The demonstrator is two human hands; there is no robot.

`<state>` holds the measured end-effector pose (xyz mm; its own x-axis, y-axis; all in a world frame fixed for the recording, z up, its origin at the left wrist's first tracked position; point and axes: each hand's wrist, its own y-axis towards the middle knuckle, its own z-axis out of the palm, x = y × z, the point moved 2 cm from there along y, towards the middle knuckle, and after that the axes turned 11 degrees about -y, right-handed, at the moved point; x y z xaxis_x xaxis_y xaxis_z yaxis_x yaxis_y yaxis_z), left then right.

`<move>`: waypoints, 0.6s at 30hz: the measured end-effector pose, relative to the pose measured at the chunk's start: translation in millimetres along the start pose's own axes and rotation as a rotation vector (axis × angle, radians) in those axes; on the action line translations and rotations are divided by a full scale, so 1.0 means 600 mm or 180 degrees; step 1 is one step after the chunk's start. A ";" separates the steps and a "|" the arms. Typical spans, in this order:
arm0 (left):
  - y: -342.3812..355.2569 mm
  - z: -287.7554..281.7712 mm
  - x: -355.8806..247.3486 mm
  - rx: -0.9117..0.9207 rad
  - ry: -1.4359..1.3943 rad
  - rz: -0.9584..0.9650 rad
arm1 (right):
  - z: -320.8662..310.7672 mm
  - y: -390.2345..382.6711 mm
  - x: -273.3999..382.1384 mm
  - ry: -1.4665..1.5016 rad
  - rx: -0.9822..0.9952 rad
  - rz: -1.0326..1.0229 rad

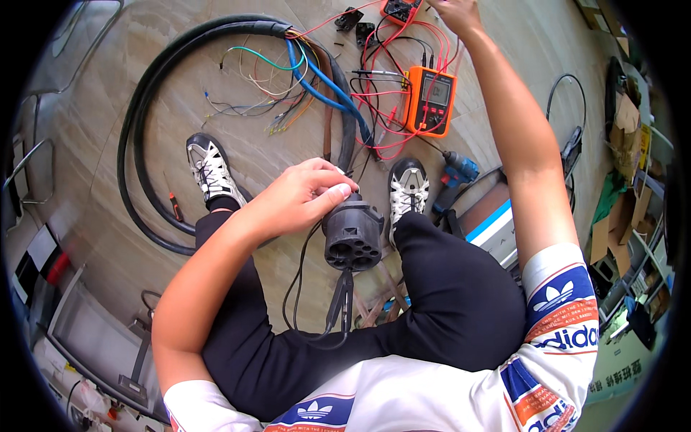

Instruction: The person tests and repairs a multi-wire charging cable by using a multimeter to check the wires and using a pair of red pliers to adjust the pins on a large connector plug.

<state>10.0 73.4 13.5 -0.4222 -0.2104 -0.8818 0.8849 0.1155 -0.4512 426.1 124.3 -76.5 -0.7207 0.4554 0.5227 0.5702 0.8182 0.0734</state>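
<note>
My left hand [309, 196] is closed around the back end of a black round charging plug [354, 234], held above the floor between my knees. The plug's face, with several round holes, points toward me. A black clip [341, 301] with a thin black wire hangs at its lower edge. At the top edge my right hand [458, 13] reaches out beside a small orange meter [401, 9]; its fingers are partly cut off, so their grip is unclear. A larger orange meter [430, 101] with a grey screen lies below it, red and black test leads around it.
A thick black cable [129, 144] loops over the floor at left, with blue and thin coloured wires [288, 79] spread from its end. A blue cordless drill [456, 176] stands by my right shoe. An orange-handled screwdriver [175, 207] lies at left. Cardboard boxes [622, 216] line the right.
</note>
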 end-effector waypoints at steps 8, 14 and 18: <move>0.001 -0.004 0.004 0.0024 -0.0153 -0.0043 | 0.076 0.047 0.060 -0.0430 -0.0577 -0.0045; -0.001 -0.003 0.009 0.0034 -0.0178 0.0015 | 0.185 0.025 0.027 -0.1258 0.0523 -0.0284; -0.002 -0.004 0.011 0.0055 -0.0143 0.0005 | 0.215 0.003 0.025 -0.1508 0.1153 -0.0539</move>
<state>5.7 74.1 8.1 -0.4119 -0.2538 -0.8752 0.8890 0.0991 -0.4471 365.4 177.9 -178.2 -0.9336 0.3471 0.0890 0.3224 0.9221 -0.2141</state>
